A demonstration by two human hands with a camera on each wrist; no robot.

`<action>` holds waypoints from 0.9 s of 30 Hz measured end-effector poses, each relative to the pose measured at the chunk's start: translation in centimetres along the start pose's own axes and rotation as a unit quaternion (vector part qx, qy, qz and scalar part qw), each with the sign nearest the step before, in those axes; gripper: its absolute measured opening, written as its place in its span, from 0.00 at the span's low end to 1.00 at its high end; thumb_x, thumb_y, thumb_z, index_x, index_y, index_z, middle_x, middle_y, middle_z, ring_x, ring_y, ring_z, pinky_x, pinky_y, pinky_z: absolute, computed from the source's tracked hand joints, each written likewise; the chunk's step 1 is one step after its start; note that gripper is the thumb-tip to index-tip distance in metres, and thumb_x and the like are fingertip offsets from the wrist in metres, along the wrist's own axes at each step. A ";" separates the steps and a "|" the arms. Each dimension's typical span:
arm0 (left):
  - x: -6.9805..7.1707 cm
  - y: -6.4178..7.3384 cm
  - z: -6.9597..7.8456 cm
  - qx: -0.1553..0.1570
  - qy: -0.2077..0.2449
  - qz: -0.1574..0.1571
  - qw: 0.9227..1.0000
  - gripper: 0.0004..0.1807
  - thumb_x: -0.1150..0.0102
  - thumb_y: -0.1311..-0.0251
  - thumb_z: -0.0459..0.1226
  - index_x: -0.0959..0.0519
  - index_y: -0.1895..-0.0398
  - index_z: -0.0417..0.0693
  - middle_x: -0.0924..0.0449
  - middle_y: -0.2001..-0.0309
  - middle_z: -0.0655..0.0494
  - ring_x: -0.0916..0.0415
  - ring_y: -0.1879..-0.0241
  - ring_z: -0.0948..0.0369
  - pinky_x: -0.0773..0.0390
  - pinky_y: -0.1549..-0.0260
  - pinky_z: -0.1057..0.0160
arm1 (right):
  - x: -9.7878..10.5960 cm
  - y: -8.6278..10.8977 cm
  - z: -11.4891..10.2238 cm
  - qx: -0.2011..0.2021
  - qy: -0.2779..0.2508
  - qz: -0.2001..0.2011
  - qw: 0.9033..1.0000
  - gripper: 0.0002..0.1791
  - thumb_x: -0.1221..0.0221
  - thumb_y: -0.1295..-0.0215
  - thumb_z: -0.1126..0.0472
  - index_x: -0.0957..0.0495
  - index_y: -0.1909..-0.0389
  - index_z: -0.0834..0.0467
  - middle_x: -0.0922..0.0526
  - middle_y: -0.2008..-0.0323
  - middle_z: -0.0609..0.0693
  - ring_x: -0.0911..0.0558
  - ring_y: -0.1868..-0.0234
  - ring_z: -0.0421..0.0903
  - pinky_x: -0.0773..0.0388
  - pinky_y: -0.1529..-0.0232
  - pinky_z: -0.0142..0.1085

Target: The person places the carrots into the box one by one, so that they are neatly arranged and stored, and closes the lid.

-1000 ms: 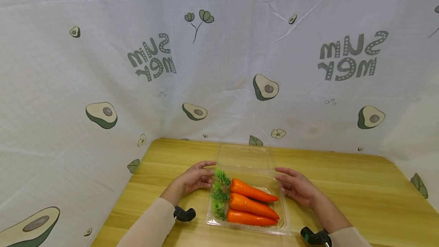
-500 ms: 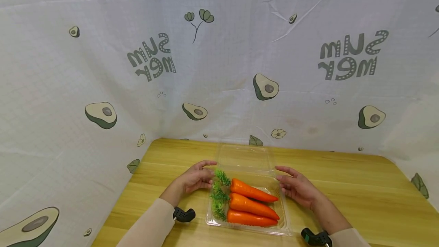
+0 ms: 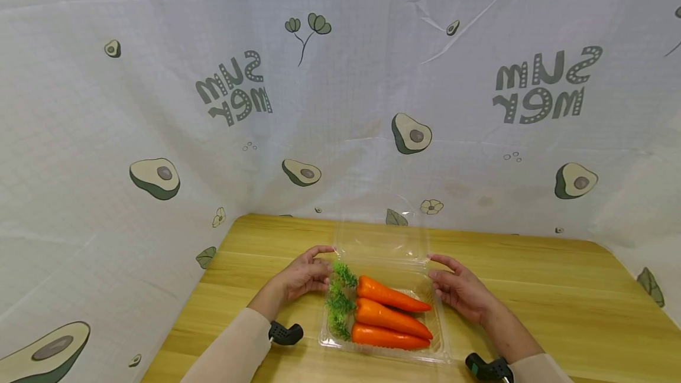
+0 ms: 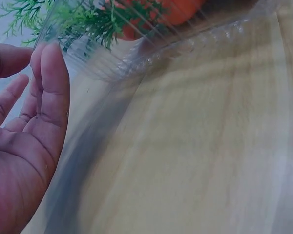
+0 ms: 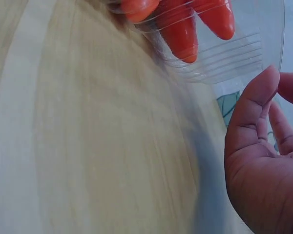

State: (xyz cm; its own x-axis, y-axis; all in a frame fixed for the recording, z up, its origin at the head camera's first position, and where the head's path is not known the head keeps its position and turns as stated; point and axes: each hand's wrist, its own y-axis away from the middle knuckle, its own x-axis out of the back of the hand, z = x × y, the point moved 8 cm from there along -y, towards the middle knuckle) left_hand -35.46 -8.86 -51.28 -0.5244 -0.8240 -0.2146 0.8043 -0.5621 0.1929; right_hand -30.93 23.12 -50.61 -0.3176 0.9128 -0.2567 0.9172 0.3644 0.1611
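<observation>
A clear plastic clamshell container stands on the table with its hinged lid tilted up at the back. Inside lie three orange carrots, their leafy green tops to the left. My left hand is at the container's left rim, thumb and fingertips pinching the edge, index finger reaching to the lid's corner. Across from it, my right hand pinches the right rim, its index finger likewise at the lid's corner. In the right wrist view the thumb meets a finger at the clear edge.
The wooden table extends to both sides and behind. A white curtain printed with avocados hangs at the table's back and left. Black wrist-worn devices, one on the left wrist and one on the right wrist, hang near the container.
The lid has tilted upward from lying nearly flat behind the container. Both index fingers have shifted up slightly; the carrots keep their places.
</observation>
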 end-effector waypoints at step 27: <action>0.8 -2.4 0.6 -0.043 -0.006 0.096 0.994 0.29 0.49 0.28 0.29 0.36 0.25 0.46 0.29 0.61 0.57 0.28 0.69 0.63 0.23 0.69 0.66 | 1.4 -2.0 -1.2 0.022 0.054 0.132 0.990 0.18 0.44 0.24 0.62 0.32 0.37 0.48 0.22 0.63 0.40 0.23 0.68 0.36 0.18 0.61 0.26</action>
State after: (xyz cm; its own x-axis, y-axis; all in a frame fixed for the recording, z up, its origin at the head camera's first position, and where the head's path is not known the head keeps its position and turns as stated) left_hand -37.99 -8.19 -51.33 -0.3627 -0.9163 -0.1699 0.9103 -0.3874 0.1457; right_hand -33.51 23.85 -50.16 -0.0878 0.9903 -0.1078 0.9802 0.1052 0.1676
